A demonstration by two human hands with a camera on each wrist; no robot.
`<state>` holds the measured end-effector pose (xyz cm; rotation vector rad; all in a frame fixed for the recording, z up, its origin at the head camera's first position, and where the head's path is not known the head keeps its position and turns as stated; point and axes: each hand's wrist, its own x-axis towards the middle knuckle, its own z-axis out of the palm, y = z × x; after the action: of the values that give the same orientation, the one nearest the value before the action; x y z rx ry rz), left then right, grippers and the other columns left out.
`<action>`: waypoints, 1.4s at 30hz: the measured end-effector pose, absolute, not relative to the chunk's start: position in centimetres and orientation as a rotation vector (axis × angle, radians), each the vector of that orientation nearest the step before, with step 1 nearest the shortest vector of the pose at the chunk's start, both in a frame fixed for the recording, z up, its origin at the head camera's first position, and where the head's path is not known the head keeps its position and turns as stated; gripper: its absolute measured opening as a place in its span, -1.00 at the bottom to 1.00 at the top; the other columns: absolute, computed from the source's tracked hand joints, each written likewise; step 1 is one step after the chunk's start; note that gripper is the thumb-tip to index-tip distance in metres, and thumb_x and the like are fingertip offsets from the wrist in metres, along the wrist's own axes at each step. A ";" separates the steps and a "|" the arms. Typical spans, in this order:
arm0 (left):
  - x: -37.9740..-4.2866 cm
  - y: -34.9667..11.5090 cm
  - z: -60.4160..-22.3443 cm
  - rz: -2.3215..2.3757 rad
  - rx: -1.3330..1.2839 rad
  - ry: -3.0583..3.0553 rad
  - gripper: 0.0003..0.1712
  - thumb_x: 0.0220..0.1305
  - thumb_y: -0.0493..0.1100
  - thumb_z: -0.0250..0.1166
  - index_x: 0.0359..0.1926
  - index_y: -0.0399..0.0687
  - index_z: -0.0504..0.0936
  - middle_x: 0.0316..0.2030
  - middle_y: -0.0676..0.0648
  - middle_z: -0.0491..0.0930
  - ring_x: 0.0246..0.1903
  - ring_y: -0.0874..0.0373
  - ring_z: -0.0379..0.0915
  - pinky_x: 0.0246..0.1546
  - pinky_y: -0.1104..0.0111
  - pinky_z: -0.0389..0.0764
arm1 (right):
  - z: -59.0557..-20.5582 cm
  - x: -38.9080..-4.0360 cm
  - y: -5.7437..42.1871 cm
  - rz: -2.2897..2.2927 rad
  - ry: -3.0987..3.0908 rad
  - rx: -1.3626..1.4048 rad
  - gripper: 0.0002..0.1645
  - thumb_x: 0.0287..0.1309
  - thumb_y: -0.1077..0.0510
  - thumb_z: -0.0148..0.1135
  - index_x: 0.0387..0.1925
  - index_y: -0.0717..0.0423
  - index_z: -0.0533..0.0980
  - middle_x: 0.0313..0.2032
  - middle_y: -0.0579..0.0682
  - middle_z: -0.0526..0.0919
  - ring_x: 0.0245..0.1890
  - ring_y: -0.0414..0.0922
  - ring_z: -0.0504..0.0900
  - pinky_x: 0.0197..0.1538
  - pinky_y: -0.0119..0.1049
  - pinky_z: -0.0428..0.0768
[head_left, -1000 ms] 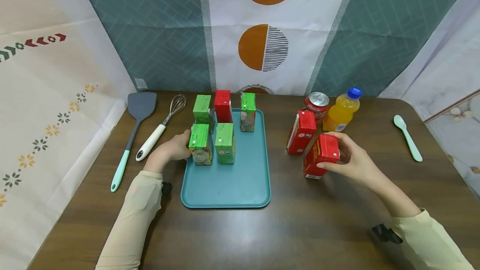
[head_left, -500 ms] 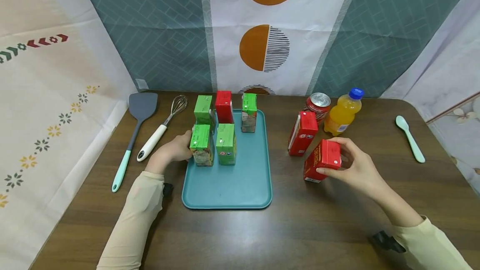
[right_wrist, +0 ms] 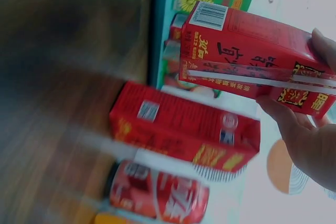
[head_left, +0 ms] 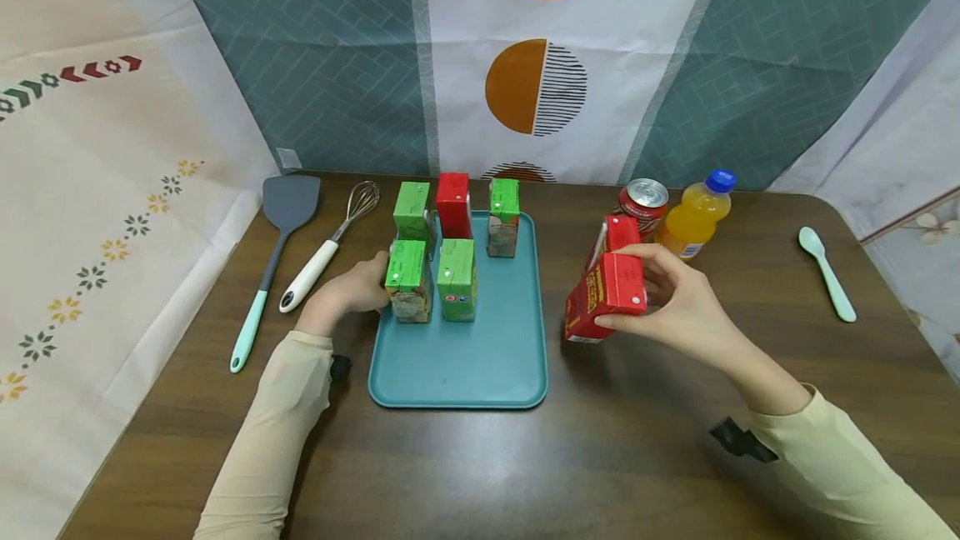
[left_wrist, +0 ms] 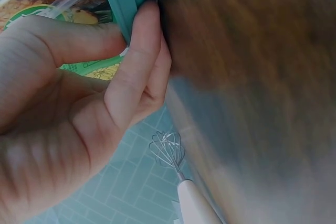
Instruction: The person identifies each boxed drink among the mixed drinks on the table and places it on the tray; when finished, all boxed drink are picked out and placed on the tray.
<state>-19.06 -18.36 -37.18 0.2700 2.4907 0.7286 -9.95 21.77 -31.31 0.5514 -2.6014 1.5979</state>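
Note:
My right hand (head_left: 678,307) grips a red drink carton (head_left: 603,298) near its top, thumb on the near side and fingers behind. In the right wrist view this carton (right_wrist: 236,51), with a straw along its side, hangs in the air, tilted. A second red carton (right_wrist: 184,127) stands behind it, partly covered in the head view. At the left, my left hand (head_left: 360,286) pinches the rim of a teal tray (head_left: 459,377) between thumb and fingers, as the left wrist view shows. Beside it on the tray are a green carton (head_left: 408,282) and another green carton (head_left: 457,280).
Farther back on the tray stand a green carton (head_left: 412,211), a red carton (head_left: 453,205) and another green carton (head_left: 504,217). A spatula (head_left: 273,261) and whisk (head_left: 330,248) lie left. A soda can (head_left: 645,200), juice bottle (head_left: 696,215) and spoon (head_left: 827,273) are right.
My right hand has lifted the red carton and carried it left, so it now overlaps the standing red carton. My left hand stays at the tray's rim. The head view has shifted slightly.

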 end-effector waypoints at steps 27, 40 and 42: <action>-19.5 -17.9 -36.8 0.727 0.277 2.479 -0.22 0.12 -0.46 0.04 0.33 -0.50 -0.10 -0.24 -0.36 0.51 -0.51 0.03 0.45 -0.53 0.32 0.41 | -34.1 -16.8 13.3 1.685 -2.780 0.606 -0.21 -0.17 0.09 0.51 0.13 -0.04 0.31 0.03 -0.02 0.49 0.08 -0.02 0.48 0.01 -0.11 0.54; -19.3 -18.4 -36.9 0.704 0.260 2.454 -0.10 0.14 -0.48 -0.02 0.37 -0.52 -0.37 -0.11 -0.44 0.50 -0.56 0.06 0.43 -0.59 0.34 0.33 | -34.3 -16.7 12.3 1.618 -2.854 0.641 -0.03 -0.11 0.02 0.47 0.30 -0.08 0.13 0.18 0.01 0.39 0.22 0.03 0.36 0.14 0.01 0.41; -19.2 -18.4 -36.9 0.707 0.253 2.452 -0.10 0.14 -0.48 -0.02 0.37 -0.51 -0.37 -0.07 -0.46 0.48 -0.55 0.05 0.44 -0.59 0.34 0.32 | -34.2 -16.4 12.6 1.616 -2.843 0.668 0.03 -0.11 0.01 0.47 0.34 -0.06 0.09 0.24 0.03 0.33 0.26 0.04 0.32 0.18 0.00 0.37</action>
<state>-19.24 -18.40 -36.88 0.2528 2.4515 0.7066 -16.40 12.64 -34.15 0.6679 -2.8430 1.6161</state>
